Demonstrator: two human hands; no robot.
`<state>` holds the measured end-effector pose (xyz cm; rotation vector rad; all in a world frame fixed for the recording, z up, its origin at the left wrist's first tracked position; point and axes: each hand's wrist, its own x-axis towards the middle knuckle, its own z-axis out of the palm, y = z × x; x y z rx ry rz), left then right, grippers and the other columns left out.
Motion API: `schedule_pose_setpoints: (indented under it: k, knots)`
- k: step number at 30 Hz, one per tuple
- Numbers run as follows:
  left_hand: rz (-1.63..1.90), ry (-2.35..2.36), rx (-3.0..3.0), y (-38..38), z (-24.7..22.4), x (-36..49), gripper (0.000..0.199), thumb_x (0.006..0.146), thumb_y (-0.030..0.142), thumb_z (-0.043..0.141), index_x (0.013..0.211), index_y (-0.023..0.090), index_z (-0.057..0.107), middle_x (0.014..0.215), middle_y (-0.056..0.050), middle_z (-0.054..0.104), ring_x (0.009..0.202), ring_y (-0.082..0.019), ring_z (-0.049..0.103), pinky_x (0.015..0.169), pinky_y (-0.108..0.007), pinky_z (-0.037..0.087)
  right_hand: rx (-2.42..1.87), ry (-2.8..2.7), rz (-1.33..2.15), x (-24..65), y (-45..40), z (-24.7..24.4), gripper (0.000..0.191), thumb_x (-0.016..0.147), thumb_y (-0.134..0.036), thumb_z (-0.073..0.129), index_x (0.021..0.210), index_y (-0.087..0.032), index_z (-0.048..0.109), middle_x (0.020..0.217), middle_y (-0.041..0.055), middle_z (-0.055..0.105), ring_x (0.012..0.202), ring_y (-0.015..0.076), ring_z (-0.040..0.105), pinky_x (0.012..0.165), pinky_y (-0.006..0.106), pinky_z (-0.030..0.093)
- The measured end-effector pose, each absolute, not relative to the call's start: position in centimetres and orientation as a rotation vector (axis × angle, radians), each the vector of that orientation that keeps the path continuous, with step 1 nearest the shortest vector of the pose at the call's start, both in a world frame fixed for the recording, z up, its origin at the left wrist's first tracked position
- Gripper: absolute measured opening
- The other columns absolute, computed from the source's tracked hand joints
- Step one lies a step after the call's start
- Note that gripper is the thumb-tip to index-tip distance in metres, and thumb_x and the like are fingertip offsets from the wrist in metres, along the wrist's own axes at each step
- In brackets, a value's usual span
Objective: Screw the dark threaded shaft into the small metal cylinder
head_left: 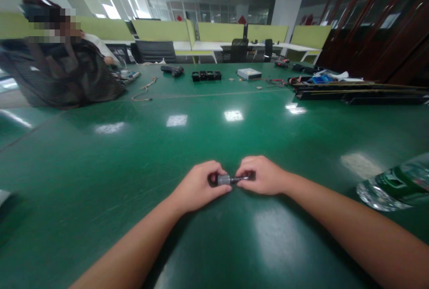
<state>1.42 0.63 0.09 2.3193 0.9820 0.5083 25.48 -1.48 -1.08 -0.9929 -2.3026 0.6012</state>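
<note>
Both of my hands meet low over the green table (140,146), near the middle of the view. My left hand (201,186) is closed round the thick black-and-grey handle of what looks like a small screwdriver (224,180), which lies roughly level and points right. The thumb and fingers of my right hand (262,175) pinch the thin, shiny shaft end of the same tool. Its very tip is partly hidden by the right fingers, so the tip's shape cannot be made out.
A clear plastic bottle with a green label (398,184) lies at the right. Far across the table are a dark bag (67,74), a cable (144,88), black fan-like blocks (206,76), a grey metal box (249,73) and long black rails (362,92). Another person sits behind the bag.
</note>
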Motion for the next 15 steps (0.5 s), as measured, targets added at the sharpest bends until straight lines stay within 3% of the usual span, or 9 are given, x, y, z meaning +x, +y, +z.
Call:
schedule_pose_setpoints:
  k: [15]
  knots:
    - [0.514, 0.977, 2.333, 0.59, 0.04, 1.35, 0.02, 0.08, 0.036, 0.075, 0.085, 0.019, 0.066, 0.078, 0.001, 0.061, 0.071, -0.015, 0.056, 0.065, -0.025, 0.04, -0.99, -2.308, 0.57, 25.87, -1.33, -1.15, 0.006, 0.077, -0.019, 0.071, 0.082, -0.016, 0.072, 0.073, 0.0018, 0.066, 0.068, 0.0143, 0.059, 0.067, 0.026, 0.043]
